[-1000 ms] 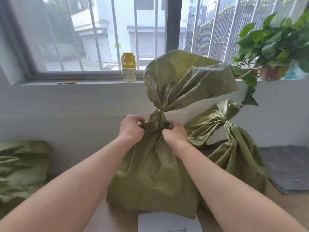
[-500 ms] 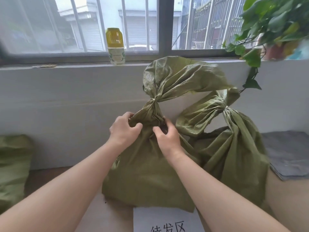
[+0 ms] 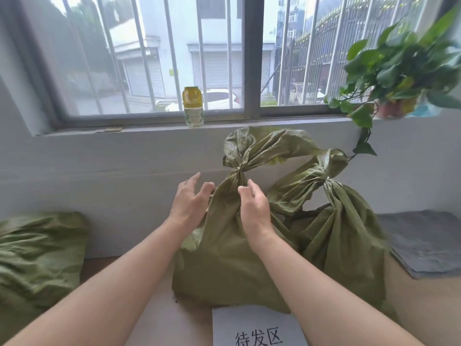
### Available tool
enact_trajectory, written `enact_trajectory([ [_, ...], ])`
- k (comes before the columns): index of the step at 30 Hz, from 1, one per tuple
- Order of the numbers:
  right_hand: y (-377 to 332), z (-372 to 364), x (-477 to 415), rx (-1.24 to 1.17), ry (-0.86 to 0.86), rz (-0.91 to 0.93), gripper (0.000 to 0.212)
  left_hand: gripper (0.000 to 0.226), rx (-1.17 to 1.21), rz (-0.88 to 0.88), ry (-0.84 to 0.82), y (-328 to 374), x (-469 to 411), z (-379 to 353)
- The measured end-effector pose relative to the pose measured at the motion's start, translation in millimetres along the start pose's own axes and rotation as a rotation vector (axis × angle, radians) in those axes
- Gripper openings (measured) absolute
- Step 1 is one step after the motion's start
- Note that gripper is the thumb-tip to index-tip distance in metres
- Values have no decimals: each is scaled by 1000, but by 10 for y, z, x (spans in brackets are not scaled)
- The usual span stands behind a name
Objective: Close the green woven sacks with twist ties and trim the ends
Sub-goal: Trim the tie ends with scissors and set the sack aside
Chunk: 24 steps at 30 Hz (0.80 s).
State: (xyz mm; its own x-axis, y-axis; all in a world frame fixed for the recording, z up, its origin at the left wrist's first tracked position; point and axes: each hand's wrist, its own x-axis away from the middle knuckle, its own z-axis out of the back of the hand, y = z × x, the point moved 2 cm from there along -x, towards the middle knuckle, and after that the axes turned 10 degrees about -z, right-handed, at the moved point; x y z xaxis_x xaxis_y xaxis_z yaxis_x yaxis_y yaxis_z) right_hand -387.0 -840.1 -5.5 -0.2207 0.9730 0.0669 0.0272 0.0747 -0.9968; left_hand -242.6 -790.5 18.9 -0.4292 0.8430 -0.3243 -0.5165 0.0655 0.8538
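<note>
A green woven sack (image 3: pixel 224 258) stands upright in front of me, its neck cinched by a pale tie (image 3: pixel 239 168) with the gathered top fanning out above. My left hand (image 3: pixel 189 203) hovers just left of the neck, fingers straight and spread, holding nothing. My right hand (image 3: pixel 254 208) is beside the neck on the right, fingers loosely extended, thumb near the fabric. A second tied green sack (image 3: pixel 341 233) leans behind it to the right.
Another green sack (image 3: pixel 37 258) lies at the left edge. A white paper sign (image 3: pixel 257 328) lies on the floor below the sack. Grey folded material (image 3: pixel 424 240) lies at right. On the window sill stand a yellow-capped bottle (image 3: pixel 193 107) and a potted plant (image 3: pixel 399 78).
Both hands have let go of the sack's neck and opened, drawing slightly apart. The sack has settled lower against the wall below the sill.
</note>
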Motion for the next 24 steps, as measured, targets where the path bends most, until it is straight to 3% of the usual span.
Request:
enact_trajectory([
  [7,-487,59,777,-78,-31,63,76,66,391,-46,45,641,721,237],
  [11,-818,171,1353,-56,-49,135,83,76,401,-104,44,957,1209,399],
  [14,-1083,241,1786,-54,-44,182,75,72,430,-124,77,1202,1502,618],
  [19,-1455,278,2561,-1,-43,234,71,49,471,-182,98,1532,1979,1007],
  [24,-1617,267,3265,35,-46,280,60,49,553,-195,132,1850,2404,1414],
])
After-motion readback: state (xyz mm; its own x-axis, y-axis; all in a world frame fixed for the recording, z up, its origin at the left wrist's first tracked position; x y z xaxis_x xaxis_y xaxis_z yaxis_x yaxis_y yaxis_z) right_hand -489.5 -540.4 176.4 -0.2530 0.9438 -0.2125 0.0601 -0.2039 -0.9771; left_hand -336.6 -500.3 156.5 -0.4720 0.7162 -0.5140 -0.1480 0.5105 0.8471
